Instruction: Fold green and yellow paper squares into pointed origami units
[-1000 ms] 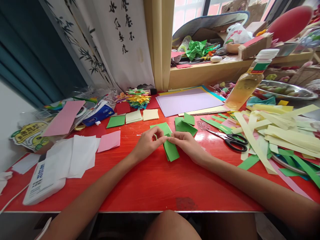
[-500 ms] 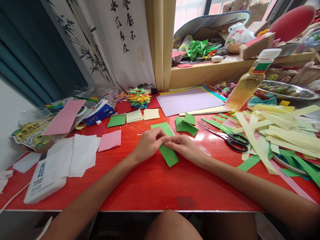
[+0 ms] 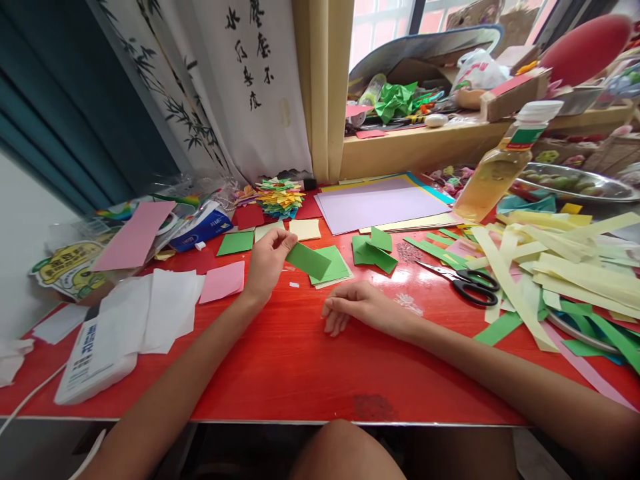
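Note:
Pinched in my left hand (image 3: 271,261) is the end of a green paper strip (image 3: 309,261), which reaches out to the right. Under its far end lies a green square (image 3: 334,265) on top of a cream sheet (image 3: 345,280). My right hand (image 3: 350,307) rests empty over the red table, below those sheets, its fingers loosely curled and partly apart. Behind it sit several small green pieces (image 3: 374,251). A green square (image 3: 235,243) and a cream square (image 3: 305,229) lie behind my left hand.
Black-handled scissors (image 3: 473,283) and a heap of paper strips (image 3: 565,267) are on the right, with a bottle (image 3: 493,173) behind. Lilac sheets (image 3: 383,202) lie at the back. A tissue pack (image 3: 95,360) and pink paper (image 3: 223,281) are on the left.
Both hands were together on the green strip. My left hand has lifted it and moved left and back; my right hand has let go and dropped slightly nearer. The green square beneath now shows more.

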The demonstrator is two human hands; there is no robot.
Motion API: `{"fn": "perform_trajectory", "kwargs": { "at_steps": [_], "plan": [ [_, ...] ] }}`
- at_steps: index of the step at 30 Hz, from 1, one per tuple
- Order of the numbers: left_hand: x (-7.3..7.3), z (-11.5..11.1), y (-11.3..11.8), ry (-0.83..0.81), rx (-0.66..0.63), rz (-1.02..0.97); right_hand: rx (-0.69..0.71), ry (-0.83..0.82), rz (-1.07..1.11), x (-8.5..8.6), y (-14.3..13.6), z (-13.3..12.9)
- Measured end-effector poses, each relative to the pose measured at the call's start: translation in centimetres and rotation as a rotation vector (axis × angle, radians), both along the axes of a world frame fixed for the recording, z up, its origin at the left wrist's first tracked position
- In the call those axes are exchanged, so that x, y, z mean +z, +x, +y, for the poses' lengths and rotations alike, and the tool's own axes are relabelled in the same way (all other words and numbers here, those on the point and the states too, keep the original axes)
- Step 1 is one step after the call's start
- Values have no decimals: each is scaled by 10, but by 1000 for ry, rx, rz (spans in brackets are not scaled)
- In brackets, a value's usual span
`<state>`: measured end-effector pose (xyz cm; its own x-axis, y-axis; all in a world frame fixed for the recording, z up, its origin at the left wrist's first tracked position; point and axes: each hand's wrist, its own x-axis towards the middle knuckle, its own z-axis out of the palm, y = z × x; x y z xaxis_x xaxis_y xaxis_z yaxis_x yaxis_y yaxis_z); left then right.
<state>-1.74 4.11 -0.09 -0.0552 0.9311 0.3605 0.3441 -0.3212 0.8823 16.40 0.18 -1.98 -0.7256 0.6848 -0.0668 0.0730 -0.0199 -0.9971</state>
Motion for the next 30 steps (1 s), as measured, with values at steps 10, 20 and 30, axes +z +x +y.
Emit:
{"fn": "perform_trajectory", "kwargs": {
  "at_steps": [10, 20, 30],
  "plan": [
    [-21, 1, 5, 110, -253, 659, 94, 316, -156, 3, -2, -5],
    [-31, 8, -8, 231, -242, 1013, 96, 306, -144, 1, 0, -4],
    [-18, -2, -15, 635, -113, 1007, -206, -157, 182, -4, -3, 9]
  ]
}}
